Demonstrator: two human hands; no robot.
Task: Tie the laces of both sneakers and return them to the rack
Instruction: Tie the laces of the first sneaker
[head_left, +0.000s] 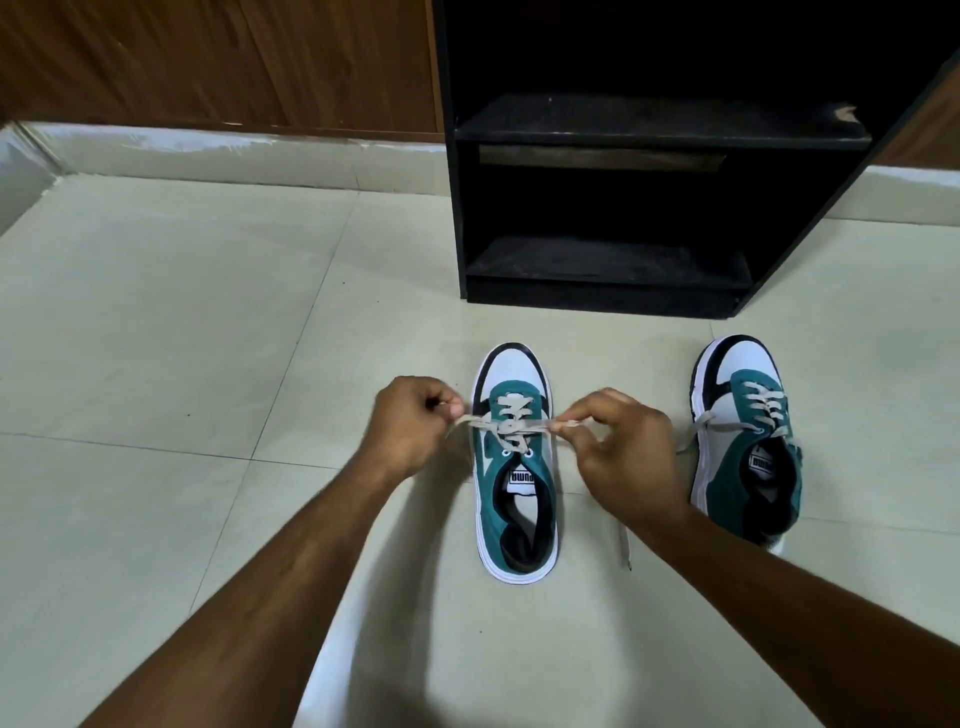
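Two teal, white and black sneakers stand on a pale, glossy tiled floor (156, 338), toes pointing towards a black rack (608, 208). The rack has two dark shelves and sits against a brown wood-panelled wall (208, 57) with a light tiled skirting along its base. The left sneaker (517, 467) is in front of the person, between both hands. The left hand (410, 421) pinches one end of its cream laces (511, 423), and the right hand (618, 447) pinches the other end, drawing them taut sideways across the tongue. The right sneaker (748, 441) stands just beside the right wrist, its laces (696, 431) loose and trailing onto the tiles.
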